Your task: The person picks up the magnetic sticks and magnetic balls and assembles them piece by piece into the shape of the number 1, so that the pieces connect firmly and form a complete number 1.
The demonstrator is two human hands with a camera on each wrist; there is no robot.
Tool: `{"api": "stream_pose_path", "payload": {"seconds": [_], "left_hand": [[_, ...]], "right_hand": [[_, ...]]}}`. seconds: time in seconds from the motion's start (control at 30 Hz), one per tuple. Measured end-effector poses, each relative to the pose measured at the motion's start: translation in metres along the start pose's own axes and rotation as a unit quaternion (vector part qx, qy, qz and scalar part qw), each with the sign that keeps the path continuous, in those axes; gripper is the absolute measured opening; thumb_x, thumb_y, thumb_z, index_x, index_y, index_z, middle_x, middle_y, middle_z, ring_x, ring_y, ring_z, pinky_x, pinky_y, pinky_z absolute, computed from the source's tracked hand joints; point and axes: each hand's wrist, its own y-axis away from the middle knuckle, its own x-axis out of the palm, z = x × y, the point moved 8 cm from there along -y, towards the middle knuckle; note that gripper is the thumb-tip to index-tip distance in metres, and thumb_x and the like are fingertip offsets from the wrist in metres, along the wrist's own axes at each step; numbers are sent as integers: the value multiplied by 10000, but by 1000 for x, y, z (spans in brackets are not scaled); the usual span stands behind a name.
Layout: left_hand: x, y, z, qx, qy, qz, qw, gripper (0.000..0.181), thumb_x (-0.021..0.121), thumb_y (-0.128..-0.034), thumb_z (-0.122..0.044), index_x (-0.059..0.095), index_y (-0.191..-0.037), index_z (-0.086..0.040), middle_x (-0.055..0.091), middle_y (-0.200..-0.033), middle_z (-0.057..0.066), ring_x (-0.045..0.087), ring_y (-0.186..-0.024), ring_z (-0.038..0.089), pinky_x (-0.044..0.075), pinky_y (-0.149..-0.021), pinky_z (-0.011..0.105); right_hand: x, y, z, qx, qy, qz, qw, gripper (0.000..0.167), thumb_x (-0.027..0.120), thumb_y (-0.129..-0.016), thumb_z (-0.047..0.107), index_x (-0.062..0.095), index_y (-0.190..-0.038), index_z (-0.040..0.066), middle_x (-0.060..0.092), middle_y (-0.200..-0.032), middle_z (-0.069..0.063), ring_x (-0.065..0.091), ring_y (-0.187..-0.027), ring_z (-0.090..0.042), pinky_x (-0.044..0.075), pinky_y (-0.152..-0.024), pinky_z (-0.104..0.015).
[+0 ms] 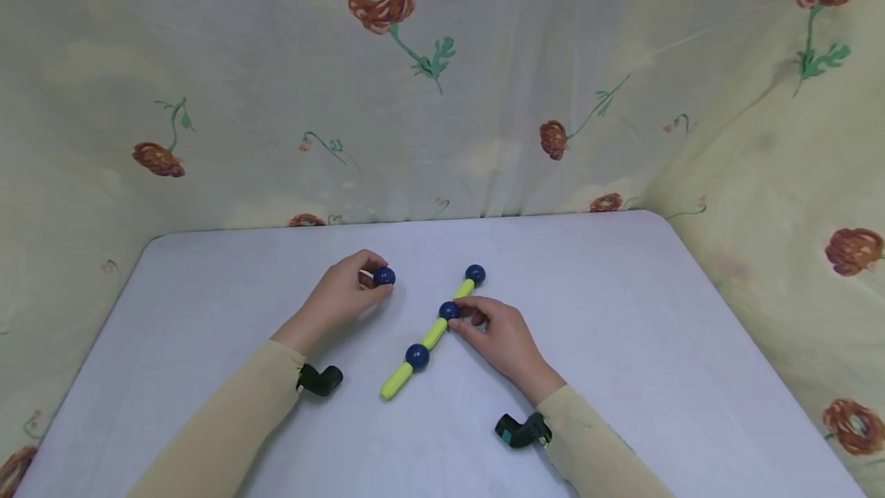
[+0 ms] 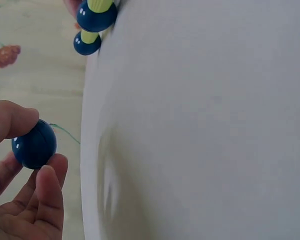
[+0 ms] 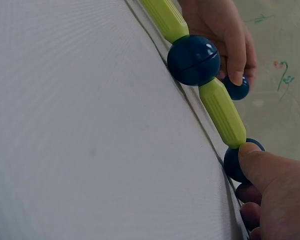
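A loose dark blue ball [image 1: 384, 276] is pinched between thumb and fingers of my left hand [image 1: 343, 287]; the left wrist view shows the same ball [image 2: 35, 144] up close. To its right lies a slanting chain of yellow-green rods and blue balls. My right hand [image 1: 503, 333] pinches the chain's middle ball [image 1: 449, 311]. Beyond it are a far rod [image 1: 465, 288] and an end ball [image 1: 475, 274]. Nearer me come a rod [image 1: 434, 334], another ball [image 1: 417, 356] and a last rod [image 1: 396, 381] with a bare near end. The left hand's ball is apart from the chain.
Everything lies on a table with a white cover [image 1: 657, 313]. A flowered cloth [image 1: 484, 83] hangs behind the far edge and along the sides. Each wrist wears a small black camera, one left [image 1: 321, 380] and one right [image 1: 523, 430].
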Motion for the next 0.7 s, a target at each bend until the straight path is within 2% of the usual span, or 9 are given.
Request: {"api": "stream_pose_path", "payload": {"seconds": [0.23,0.47,0.7], "left_hand": [[-9,22,13,-196,306,-180,9992,379,767,-878,-263,579,-1183,-140,625,-1053,35,593,-893,200,524,-702,325],[-14,38,24,-248,367,-287,9986,389,763,-881,-265,567,-1195,-144,624,-1095,36,602,-924,200,527,-718,332],[-17,57,27,-173,474,-390,9980,406,749,-894,-246,535,-1218,-126,602,-1147,54,619,-934,193,537,-756,350]], "right_hand": [[0,-1,-1,-57,14,8,10000,315,743,-901,335,699,-1194,224,663,-964,131,570,-812,-21,499,-705,-273],[2,-1,-1,-86,-28,0,10000,316,745,-898,345,702,-1188,227,665,-963,136,572,-809,-18,500,-701,-273],[1,0,1,-58,-6,14,10000,308,744,-901,335,701,-1186,228,663,-956,131,574,-814,-22,499,-705,-281]]}}
